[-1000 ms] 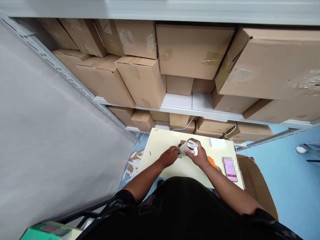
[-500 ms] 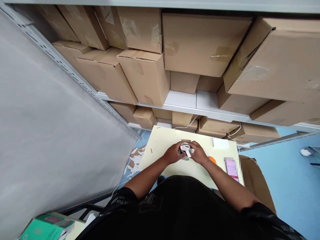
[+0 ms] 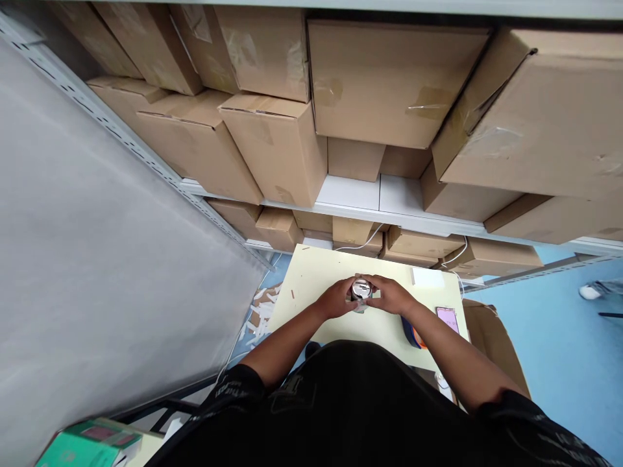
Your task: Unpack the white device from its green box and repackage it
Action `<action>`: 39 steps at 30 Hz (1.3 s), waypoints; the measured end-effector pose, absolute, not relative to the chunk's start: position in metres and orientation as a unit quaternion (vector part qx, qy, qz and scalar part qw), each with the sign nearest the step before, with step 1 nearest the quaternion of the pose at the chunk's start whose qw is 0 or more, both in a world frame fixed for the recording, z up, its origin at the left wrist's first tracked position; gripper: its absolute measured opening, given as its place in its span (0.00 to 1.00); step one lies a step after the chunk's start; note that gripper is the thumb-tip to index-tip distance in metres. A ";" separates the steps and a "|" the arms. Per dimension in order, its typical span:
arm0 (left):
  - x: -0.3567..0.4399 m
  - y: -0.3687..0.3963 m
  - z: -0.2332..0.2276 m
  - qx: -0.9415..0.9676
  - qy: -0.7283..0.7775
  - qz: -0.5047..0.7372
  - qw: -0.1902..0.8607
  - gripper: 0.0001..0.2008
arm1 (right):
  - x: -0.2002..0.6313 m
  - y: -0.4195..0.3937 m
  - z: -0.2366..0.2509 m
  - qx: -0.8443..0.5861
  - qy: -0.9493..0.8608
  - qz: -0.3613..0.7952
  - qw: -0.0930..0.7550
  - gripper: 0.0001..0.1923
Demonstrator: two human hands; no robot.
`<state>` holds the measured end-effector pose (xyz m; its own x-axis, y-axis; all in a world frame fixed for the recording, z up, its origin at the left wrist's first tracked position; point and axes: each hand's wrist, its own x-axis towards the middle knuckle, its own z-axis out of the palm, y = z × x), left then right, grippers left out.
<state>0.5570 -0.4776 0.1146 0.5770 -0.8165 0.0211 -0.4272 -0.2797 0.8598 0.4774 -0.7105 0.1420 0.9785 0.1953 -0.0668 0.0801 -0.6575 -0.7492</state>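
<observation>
Both hands have drawn closer together since a second ago, and the small shiny-topped cylinder (image 3: 361, 290) that was lying tilted and more exposed is now nearly swallowed between them, with the white strip that hung from it no longer showing. Left hand (image 3: 337, 299) curls its fingers round the near-left side of the cylinder; right hand (image 3: 392, 298) closes over its right and far side, fingertips meeting the left hand's above the metallic top. Held from both sides like this, the object seems steadied so it cannot roll on the pale yellow table (image 3: 321, 272), just above the middle of which it sits. Right of the right wrist lies an orange and dark blue item (image 3: 411, 332), partly hidden by the forearm, and beyond that a phone (image 3: 448, 319) with a pink screen. A white pad (image 3: 427, 277) rests at the far right corner. Cardboard boxes (image 3: 272, 139) crowd the shelving behind, and paper scraps (image 3: 260, 311) litter the floor to the left
</observation>
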 end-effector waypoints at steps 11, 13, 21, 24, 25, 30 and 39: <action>0.567 -0.476 0.112 0.783 -0.425 -0.226 0.394 0.35 | 0.481 -0.722 0.142 -0.889 -0.051 0.081 0.449 0.36; 0.568 -0.477 0.115 0.785 -0.421 -0.241 0.386 0.35 | 0.481 -0.723 0.138 -0.892 -0.061 0.074 0.442 0.36; 0.559 -0.478 0.113 0.775 -0.403 -0.279 0.398 0.35 | 0.470 -0.721 0.104 -0.908 -0.068 0.082 0.405 0.35; 0.556 -0.477 0.112 0.779 -0.390 -0.276 0.407 0.40 | 0.472 -0.721 0.108 -0.917 -0.073 0.094 0.381 0.34; 0.556 -0.476 0.112 0.779 -0.387 -0.275 0.408 0.42 | 0.473 -0.721 0.112 -0.922 -0.076 0.098 0.368 0.33; 0.558 -0.477 0.114 0.771 -0.397 -0.281 0.410 0.42 | 0.479 -0.723 0.120 -0.944 -0.078 0.108 0.302 0.29; 0.551 -0.478 0.108 0.778 -0.387 -0.266 0.416 0.37 | 0.468 -0.722 0.089 -0.877 0.032 0.124 0.462 0.36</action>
